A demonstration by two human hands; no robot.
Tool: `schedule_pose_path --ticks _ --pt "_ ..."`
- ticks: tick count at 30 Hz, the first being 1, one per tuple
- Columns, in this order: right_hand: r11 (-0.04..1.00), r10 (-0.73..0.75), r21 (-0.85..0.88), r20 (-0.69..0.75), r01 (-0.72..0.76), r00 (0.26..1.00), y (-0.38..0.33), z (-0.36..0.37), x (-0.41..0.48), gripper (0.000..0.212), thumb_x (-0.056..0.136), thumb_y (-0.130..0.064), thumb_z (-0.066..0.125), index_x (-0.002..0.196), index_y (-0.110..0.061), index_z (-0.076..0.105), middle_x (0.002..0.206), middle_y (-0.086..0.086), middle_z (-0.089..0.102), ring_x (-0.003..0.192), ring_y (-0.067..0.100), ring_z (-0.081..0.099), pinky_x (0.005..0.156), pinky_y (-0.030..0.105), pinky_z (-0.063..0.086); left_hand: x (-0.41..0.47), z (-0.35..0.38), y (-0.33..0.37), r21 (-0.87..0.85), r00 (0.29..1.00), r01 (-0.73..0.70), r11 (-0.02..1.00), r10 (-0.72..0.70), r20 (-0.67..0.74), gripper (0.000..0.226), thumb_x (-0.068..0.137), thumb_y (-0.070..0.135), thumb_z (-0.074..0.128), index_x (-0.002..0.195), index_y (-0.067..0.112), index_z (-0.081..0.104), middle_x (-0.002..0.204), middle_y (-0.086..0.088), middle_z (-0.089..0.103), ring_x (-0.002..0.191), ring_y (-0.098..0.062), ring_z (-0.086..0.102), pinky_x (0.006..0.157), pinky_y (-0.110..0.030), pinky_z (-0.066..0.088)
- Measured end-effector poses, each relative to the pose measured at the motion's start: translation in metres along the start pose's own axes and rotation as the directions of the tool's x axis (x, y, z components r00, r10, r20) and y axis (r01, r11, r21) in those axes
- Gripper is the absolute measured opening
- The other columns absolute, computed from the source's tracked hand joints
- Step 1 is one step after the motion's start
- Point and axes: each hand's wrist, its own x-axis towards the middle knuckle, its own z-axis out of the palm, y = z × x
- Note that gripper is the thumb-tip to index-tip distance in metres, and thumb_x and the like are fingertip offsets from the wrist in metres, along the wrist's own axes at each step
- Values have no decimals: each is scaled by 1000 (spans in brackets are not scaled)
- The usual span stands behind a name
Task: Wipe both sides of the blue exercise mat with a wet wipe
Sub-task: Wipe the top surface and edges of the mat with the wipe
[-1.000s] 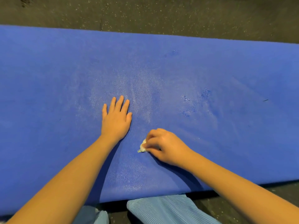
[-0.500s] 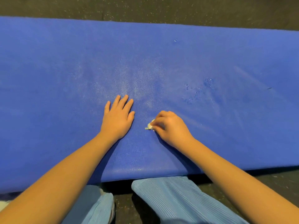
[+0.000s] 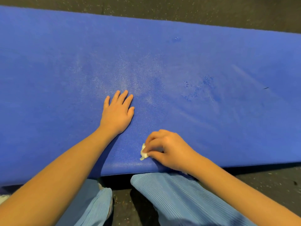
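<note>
Blue exercise mat [image 3: 211, 62] lies flat on a dark speckled floor [image 3: 179, 8], running across the whole view left to right, far edge tilted down toward the right. Near edge sits just in front of the person's knees, which are in light blue ribbed trousers [image 3: 171, 193].

Left hand [image 3: 118, 114] is palm down on the mat, roughly mid-width, fingers extended and only slightly fanned (thumb tucked close to the index side). It rests flat, touching the surface, with the forearm coming in from lower left.

Right hand [image 3: 167, 149] is nearer the person, close to the mat's near edge, just right of and below the left hand, not touching it. Fingers are curled and bunched, fingertips and thumb pinching a small crumpled white wet wipe [image 3: 144, 154]. Only a scrap of the wipe shows at the left side of the fingertips; the rest is hidden under the hand. The wipe is pressed against the mat.

Mat surface: a pale, shiny speckled patch [image 3: 130, 82] ahead of the left fingertips, looks damp. Darker blotchy spots [image 3: 198, 88] to the right of it, and another small mark [image 3: 175, 39] farther back. A thin dark fleck [image 3: 266, 88] lies on the mat at far right.

A bit of something white [image 3: 3, 197] shows at the lower left edge, too cut off to identify.
</note>
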Motion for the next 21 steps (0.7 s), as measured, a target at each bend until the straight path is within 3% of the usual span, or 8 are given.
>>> schedule_pose_path --ticks 3,7,9,12,14,16,19,21 --pt "995 8 98 101 -18 995 7 -13 -13 9 79 -20 69 83 -23 76 92 -13 65 84 0 53 80 16 42 0 -1 2 -7 1000 3 1000 -3 12 51 104 35 31 153 20 25 161 1 16 150 -21 4 120 -47 0" --pt "965 260 12 -182 -262 948 42 -29 -35 6 81 -21 71 82 -24 76 88 -12 62 85 7 58 81 37 50 0 -2 2 -11 1000 8 1000 -8 18 52 104 35 30 153 20 24 161 1 16 150 -21 4 120 -47 -1" --pt "967 252 16 -250 -256 935 36 -20 -36 6 82 -25 70 82 -26 76 89 -12 63 87 10 59 81 35 50 1 -2 3 -14 1000 10 1000 -9 18 51 104 34 31 153 20 26 161 0 17 150 -22 4 120 -48 -1" --pt "994 80 77 -69 -75 994 8 -2 -36 12 82 -28 65 86 -30 76 94 -15 64 90 3 57 82 19 44 2 -4 4 -13 1000 14 1000 -14 14 51 103 32 33 152 18 28 161 -1 19 149 -23 6 120 -49 1" --pt "990 65 128 5 -65 998 11 -5 -41 11 81 -26 66 86 -26 76 93 -15 63 88 0 55 80 16 43 4 -6 7 -14 999 32 999 -32 39 51 103 31 33 152 17 27 161 -2 18 149 -23 5 119 -50 0" --pt "968 193 179 -77 -177 978 29 -16 -48 7 79 -24 68 82 -25 75 89 -14 62 87 2 58 79 19 44 6 -8 15 -28 995 80 996 -78 68 52 103 32 33 152 15 26 161 -3 15 149 -24 2 119 -52 -2" --pt "918 395 120 -346 -377 851 46 -18 -60 7 80 -20 73 76 -26 73 84 -13 62 83 7 61 74 23 44 6 -3 31 0 987 143 990 -143 79 60 101 43 33 151 10 23 161 -7 11 149 -27 -2 117 -54 -2" --pt "930 366 143 -405 -338 838 37 -10 -64 6 78 -22 71 75 -27 74 83 -14 64 82 2 62 74 18 45 5 3 36 20 987 151 988 -152 46 63 100 46 33 151 8 23 161 -9 11 149 -28 -2 117 -55 -1"
